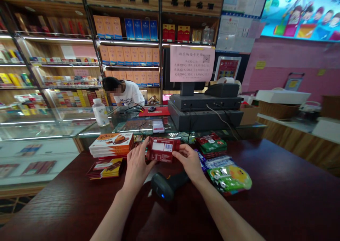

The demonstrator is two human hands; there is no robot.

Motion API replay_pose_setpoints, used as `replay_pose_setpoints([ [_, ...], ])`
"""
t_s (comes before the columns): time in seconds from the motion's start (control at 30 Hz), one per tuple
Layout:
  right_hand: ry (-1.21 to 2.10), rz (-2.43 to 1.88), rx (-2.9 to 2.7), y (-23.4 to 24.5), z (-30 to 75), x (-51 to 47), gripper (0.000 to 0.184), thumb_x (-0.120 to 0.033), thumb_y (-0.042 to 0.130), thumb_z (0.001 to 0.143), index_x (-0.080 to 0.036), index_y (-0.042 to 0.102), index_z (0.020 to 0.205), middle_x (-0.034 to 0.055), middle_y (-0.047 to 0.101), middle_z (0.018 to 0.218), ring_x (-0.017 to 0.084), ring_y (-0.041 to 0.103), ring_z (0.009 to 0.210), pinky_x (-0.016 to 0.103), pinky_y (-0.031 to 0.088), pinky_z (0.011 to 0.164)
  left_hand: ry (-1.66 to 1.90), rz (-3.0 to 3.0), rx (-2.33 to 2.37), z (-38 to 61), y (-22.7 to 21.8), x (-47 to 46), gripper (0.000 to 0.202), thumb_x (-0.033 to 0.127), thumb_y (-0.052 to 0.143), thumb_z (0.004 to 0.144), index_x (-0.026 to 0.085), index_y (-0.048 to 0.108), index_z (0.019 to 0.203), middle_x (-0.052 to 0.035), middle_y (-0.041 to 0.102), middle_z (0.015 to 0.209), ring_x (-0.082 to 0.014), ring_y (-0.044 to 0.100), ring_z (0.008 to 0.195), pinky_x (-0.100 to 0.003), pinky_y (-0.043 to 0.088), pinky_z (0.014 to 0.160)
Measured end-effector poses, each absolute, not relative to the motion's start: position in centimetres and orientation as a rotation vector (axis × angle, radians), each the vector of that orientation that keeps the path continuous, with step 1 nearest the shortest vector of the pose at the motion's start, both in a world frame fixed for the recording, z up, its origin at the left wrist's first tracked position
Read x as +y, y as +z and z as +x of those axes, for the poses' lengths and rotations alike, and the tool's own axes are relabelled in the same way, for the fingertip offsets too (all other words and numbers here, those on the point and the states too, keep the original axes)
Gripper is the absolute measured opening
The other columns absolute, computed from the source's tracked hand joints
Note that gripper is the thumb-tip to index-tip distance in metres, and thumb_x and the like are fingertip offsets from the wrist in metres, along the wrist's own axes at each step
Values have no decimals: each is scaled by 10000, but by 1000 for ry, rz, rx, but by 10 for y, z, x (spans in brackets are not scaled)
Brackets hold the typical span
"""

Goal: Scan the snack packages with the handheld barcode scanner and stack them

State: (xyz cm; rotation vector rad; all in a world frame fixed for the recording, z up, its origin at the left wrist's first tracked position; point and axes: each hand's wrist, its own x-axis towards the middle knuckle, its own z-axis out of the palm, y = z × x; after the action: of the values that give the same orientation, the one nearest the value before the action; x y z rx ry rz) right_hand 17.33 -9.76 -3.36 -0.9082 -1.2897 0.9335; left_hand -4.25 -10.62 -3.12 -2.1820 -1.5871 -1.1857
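My left hand (137, 163) and my right hand (189, 162) both hold a small red package (162, 149) by its ends, above the dark wooden counter (265, 188). Its white barcode label faces up. A black handheld barcode scanner (167, 185) lies just below the package, between my forearms. Left of my left hand are two stacks of orange chocolate boxes (111, 145). Right of my right hand lie green-and-red packets (211, 145) and a green snack bag with a yellow duck (230, 178).
Behind the counter is a glass display case (53, 127) holding a water bottle (100, 112) and a phone (158, 126). A black cash register (204, 106) stands to the right. A person in a white T-shirt (126, 93) is behind the case, before shelves of boxed goods (130, 56).
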Motion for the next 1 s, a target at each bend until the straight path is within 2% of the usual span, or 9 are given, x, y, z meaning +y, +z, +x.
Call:
replay_pose_setpoints([
  [0.13, 880, -950, -1256, -37, 175, -94, 301, -441, 770, 729, -207, 643, 869, 42, 742, 827, 231, 691, 773, 357, 556, 720, -1420, -2338, -1638, -42, -33, -101, 801, 294, 700, 799, 293, 321, 1505, -76, 667, 1252, -236, 659, 1078, -440, 474, 984],
  [0.23, 849, -940, -1248, -37, 176, -94, 288, -434, 762, 740, -207, 646, 875, 41, 745, 844, 230, 693, 796, 359, 555, 749, -1719, -2377, -1761, -42, -30, -99, 708, 331, 671, 815, 269, 399, 1466, -50, 720, 1156, -192, 709, 953, -365, 531, 905],
  [0.33, 803, -929, -1300, -38, 176, -95, 256, -415, 750, 764, -210, 659, 886, 38, 746, 872, 224, 686, 797, 352, 548, 756, -1867, -2281, -1877, -44, -26, -101, 487, 367, 669, 798, 248, 604, 1266, -16, 754, 1007, -187, 717, 906, -330, 543, 868],
  [0.4, 770, -931, -1351, -38, 177, -96, 229, -403, 736, 784, -212, 680, 895, 34, 745, 877, 221, 678, 785, 347, 539, 750, -1878, -2227, -1887, -45, -24, -102, 345, 390, 675, 782, 237, 670, 1092, 1, 754, 940, -187, 713, 877, -318, 540, 852],
  [0.5, 723, -940, -1388, -40, 179, -95, 173, -381, 709, 810, -219, 710, 870, 33, 739, 880, 228, 674, 823, 354, 526, 782, -1837, -2169, -1875, -48, -26, -103, 252, 418, 673, 780, 233, 658, 950, 19, 736, 862, -182, 697, 834, -303, 526, 820],
  [0.6, 604, -936, -1392, -41, 182, -94, 134, -359, 719, 793, -227, 710, 776, 46, 719, 968, 236, 656, 927, 353, 510, 827, -1789, -2119, -1866, -50, -29, -102, 226, 422, 674, 786, 235, 642, 909, 18, 716, 851, -186, 684, 827, -302, 512, 809],
  [0.67, 531, -956, -1389, -40, 184, -93, 136, -359, 736, 772, -230, 715, 738, 47, 697, 960, 226, 642, 901, 336, 508, 784, -1794, -2112, -1788, -50, -31, -102, 194, 401, 667, 799, 235, 640, 897, 7, 709, 893, -192, 677, 868, -310, 507, 836],
  [0.83, 683, -991, -1420, -40, 186, -95, 174, -353, 660, 838, -228, 761, 907, 14, 693, 753, 181, 619, 676, 314, 497, 674, -1764, -2119, -1608, -51, -31, -103, 83, 301, 614, 826, 228, 651, 835, -20, 661, 913, -192, 649, 926, -296, 500, 842],
  [1.0, 840, -896, -1354, -40, 185, -96, 180, -341, 662, 832, -209, 741, 926, 31, 758, 854, 207, 698, 802, 326, 530, 768, -1673, -2118, -1673, -53, -34, -102, 112, 316, 600, 838, 225, 662, 820, -4, 661, 842, -175, 640, 821, -280, 480, 773],
])
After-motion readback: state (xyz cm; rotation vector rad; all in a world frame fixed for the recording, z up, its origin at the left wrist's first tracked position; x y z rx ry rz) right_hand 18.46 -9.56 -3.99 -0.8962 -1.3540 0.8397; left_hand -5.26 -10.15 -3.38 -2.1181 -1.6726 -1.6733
